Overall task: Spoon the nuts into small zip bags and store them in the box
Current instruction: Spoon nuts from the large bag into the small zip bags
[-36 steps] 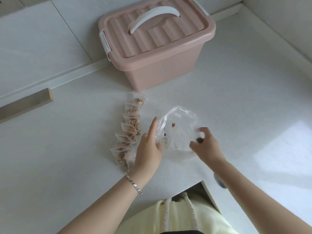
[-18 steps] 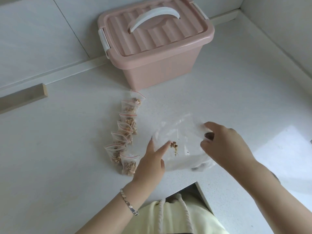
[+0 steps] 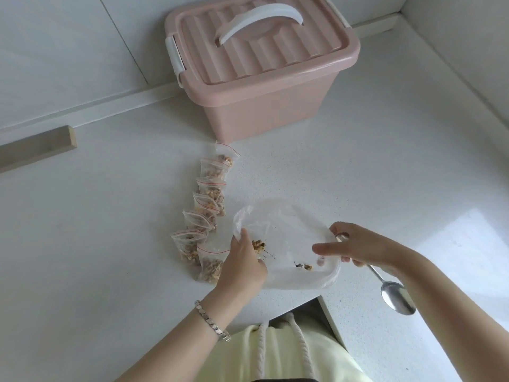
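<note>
Head cam; looks down, close over the counter [image 3: 385,175].

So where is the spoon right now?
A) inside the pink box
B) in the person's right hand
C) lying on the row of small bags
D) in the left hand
B: the spoon is gripped in the right hand, with its bowl sticking out toward the person.

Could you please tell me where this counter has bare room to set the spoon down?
Two bare patches: the counter left of the row of small zip bags, nearer than the wooden strip, and the stretch right of the pink box, beyond the large clear bag. It is crowded between the row and the bag, where the left hand grips.
</note>
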Available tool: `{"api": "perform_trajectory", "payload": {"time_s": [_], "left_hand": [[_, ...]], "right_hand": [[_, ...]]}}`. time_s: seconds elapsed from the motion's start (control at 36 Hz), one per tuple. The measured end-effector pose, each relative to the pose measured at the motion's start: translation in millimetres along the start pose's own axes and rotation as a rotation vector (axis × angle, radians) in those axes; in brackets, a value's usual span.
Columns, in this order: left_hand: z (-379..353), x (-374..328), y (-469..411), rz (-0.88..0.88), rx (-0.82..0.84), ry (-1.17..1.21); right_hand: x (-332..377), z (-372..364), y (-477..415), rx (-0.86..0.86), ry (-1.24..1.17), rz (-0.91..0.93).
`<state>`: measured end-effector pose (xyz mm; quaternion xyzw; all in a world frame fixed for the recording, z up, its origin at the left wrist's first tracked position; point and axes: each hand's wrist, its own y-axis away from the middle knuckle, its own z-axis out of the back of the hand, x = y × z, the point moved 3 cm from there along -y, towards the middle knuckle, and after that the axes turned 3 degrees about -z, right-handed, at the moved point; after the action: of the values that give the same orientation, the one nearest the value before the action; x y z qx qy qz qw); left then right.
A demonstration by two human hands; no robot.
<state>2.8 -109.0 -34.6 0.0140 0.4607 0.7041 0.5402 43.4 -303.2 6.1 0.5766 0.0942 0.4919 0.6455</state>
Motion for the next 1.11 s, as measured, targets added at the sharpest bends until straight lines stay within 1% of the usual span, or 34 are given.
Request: {"api": "perform_trajectory", "payload": {"time_s": [0.08,0.22,0.33,0.39,0.47,0.58,0.64,0.67,0.75,0.83,0.86,0.94,0.97,1.06,1.11], "left_hand": [[1,-1,1,0.001,-0.017,0.016],[2,-4,1,-0.010,-0.043,0.049],[0,-4,4,-0.058,-0.058,0.048],[0,-4,5,-0.091,-0.058,0.044],[-3,-5,8,-0.114,0.005,0.052],[-10,-9,7,-0.098,0.100,0.131],[-13,-12,7,-0.101,0.141,0.168],[-15,-12,7,-0.101,0.156,0.183],[-18,-11,8,-0.094,0.179,0.206],[-17,-9,7,-0.110,0.132,0.238],[-15,-8,7,-0.117,0.109,0.252],[-13,-7,7,-0.123,0.088,0.266],[-12,-7,7,-0.120,0.093,0.267],[-10,-8,6,-0.128,0.079,0.264],[-7,-7,7,-0.130,0.049,0.256]], "right_hand": [[-4,4,2,0.058,0.048,0.031],[-16,3,7,0.053,0.089,0.087],[-24,-2,6,-0.065,0.032,0.105],[-20,0,9,-0.117,-0.008,0.143],[-7,7,17,-0.202,-0.081,0.220],[10,16,25,-0.320,-0.336,0.292],[20,16,26,-0.348,-0.389,0.341],[24,15,25,-0.363,-0.367,0.337],[32,10,20,-0.406,-0.193,0.298],[40,14,26,-0.566,-0.216,0.390],[43,15,29,-0.583,-0.221,0.410],[45,12,27,-0.502,-0.130,0.364],[44,11,27,-0.504,-0.121,0.364],[42,13,34,-0.592,-0.171,0.416],[39,13,35,-0.586,-0.166,0.411]]}}
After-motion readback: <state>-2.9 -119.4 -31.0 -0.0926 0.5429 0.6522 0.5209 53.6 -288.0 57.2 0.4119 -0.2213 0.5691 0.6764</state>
